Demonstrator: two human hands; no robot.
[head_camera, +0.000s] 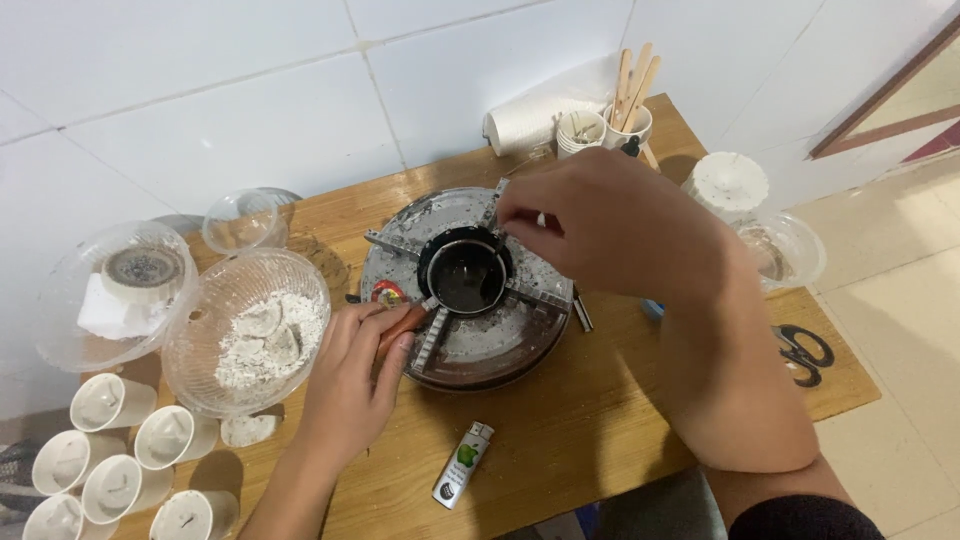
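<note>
Near the middle of the worktop (600, 420): a round gas burner (470, 340) with 5 metal pot arms; a small dark pot (466, 274) sits on them at the centre.
Pot: metal body, dark liquid inside, with a reddish-brown handle (400, 325) running out toward the front-left edge.
Left hand (350, 380): fingers clamped on the handle, thumb on top, steadying the pot.
Right hand (610, 230): over the pot's back-right rim, fingers (520, 222) pinched together on a small pale item; what it is cannot be told.
Handling, judged: the pot looks stiff and light, and its contents could spill if tilted. Metal over a burner may be hot, so the handle is the place to take hold. No flame can be seen.
Left edge: clear bowl of white powder and chunks (250, 335); a second clear bowl (115, 290) with a roll and a white block; an empty clear cup (243, 218).
Front-left corner: 5 white cups (110, 460), apparently filled with white solid.
Front edge: lighter (463, 466).
Back edge: paper roll (530, 122), cup of wooden sticks (632, 90).
Right edge: scissors (803, 353).
</note>
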